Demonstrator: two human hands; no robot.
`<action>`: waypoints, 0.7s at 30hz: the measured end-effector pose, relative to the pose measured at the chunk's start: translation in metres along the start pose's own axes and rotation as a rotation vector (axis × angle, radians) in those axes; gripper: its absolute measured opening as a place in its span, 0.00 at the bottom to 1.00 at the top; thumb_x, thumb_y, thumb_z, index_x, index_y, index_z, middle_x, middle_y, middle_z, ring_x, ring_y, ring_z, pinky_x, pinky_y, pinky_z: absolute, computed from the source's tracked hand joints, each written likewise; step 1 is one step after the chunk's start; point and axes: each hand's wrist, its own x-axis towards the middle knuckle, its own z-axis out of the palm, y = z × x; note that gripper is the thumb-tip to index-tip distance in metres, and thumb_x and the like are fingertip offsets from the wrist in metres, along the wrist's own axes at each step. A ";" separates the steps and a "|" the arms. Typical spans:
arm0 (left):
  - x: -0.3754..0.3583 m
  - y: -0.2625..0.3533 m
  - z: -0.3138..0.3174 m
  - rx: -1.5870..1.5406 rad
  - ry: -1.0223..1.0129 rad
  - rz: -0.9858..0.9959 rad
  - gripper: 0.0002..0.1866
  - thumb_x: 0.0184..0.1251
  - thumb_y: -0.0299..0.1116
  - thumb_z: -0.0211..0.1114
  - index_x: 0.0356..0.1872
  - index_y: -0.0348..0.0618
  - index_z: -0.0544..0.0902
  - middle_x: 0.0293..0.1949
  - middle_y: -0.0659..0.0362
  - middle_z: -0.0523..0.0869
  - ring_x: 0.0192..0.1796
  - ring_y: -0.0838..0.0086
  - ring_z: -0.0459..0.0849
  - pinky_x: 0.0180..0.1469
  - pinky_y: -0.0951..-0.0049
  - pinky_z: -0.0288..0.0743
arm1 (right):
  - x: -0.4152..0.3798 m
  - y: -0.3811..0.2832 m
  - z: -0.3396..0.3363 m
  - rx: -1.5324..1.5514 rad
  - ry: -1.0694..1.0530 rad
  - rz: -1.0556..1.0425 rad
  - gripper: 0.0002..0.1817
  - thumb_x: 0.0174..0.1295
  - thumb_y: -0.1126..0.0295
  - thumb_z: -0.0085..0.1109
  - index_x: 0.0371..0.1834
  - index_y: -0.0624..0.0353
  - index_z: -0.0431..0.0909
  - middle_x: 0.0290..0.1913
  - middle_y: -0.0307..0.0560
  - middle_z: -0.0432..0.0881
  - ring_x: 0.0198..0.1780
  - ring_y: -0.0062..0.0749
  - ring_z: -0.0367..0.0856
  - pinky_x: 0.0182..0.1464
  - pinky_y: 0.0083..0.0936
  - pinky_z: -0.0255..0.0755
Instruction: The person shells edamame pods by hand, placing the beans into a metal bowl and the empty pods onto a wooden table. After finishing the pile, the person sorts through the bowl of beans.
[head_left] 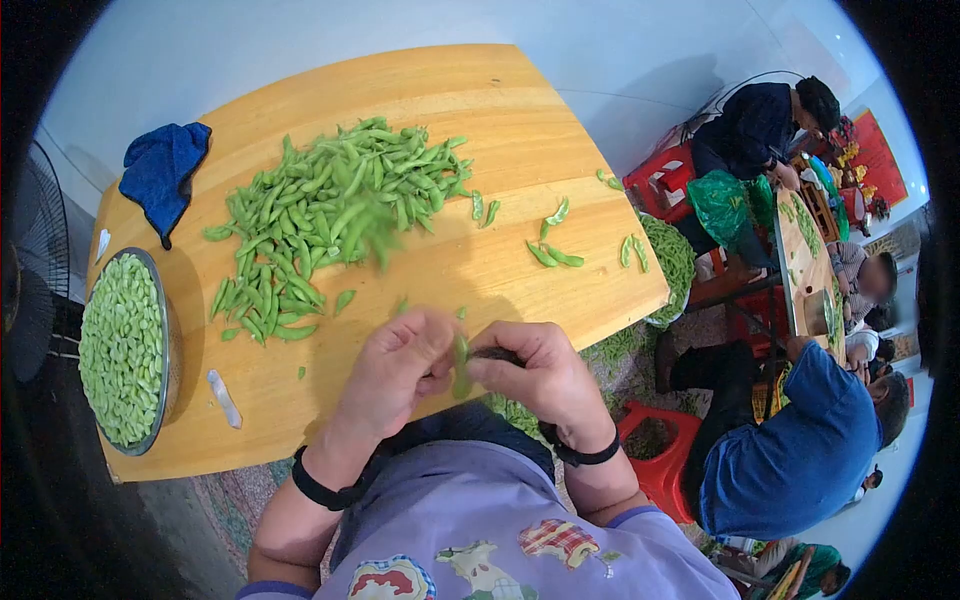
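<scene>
A green soybean pod (pixel 461 368) stands upright between my hands at the table's near edge. My right hand (pixel 545 375) is closed, its thumb and fingers pinching the pod; a small dark item (pixel 497 354) shows at its fingertips. My left hand (pixel 395 365) is closed too, fingertips bent against the pod's other side; whether a bean is in them is hidden. Beyond lies a big heap of pods (pixel 320 195), with a blurred green pod shape (pixel 376 238) over its near side. To the left, a metal bowl (pixel 168 350) is heaped with shelled green beans (pixel 120 345).
On the wooden table (pixel 500 110) lie a blue cloth (pixel 165 175), a whitish strip (pixel 224 398) and several opened pods (pixel 555 255). A fan (pixel 40 220) stands left. Right are a filled basket (pixel 670 270), a red stool (pixel 660 455) and people seated at another table (pixel 805 270).
</scene>
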 end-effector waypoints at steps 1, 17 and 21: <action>0.000 -0.004 0.003 0.265 0.029 0.116 0.06 0.57 0.32 0.65 0.32 0.44 0.79 0.23 0.69 0.75 0.23 0.87 0.68 0.23 0.87 0.59 | -0.002 -0.004 0.001 0.001 -0.002 0.000 0.06 0.54 0.73 0.58 0.31 0.66 0.77 0.20 0.35 0.73 0.20 0.19 0.67 0.22 0.19 0.61; -0.034 0.003 -0.010 0.469 0.193 -0.121 0.08 0.63 0.28 0.54 0.41 0.39 0.78 0.29 0.67 0.78 0.29 0.88 0.74 0.32 0.87 0.68 | -0.021 -0.002 -0.009 -0.297 -0.089 -0.022 0.07 0.51 0.74 0.59 0.31 0.67 0.78 0.23 0.50 0.77 0.24 0.26 0.74 0.30 0.24 0.69; -0.028 0.038 -0.017 0.863 0.229 0.118 0.08 0.64 0.30 0.53 0.36 0.38 0.79 0.27 0.66 0.78 0.28 0.87 0.73 0.31 0.87 0.66 | -0.010 0.005 -0.026 -0.402 0.491 -0.027 0.12 0.51 0.73 0.59 0.38 0.67 0.76 0.24 0.52 0.77 0.24 0.28 0.74 0.30 0.25 0.69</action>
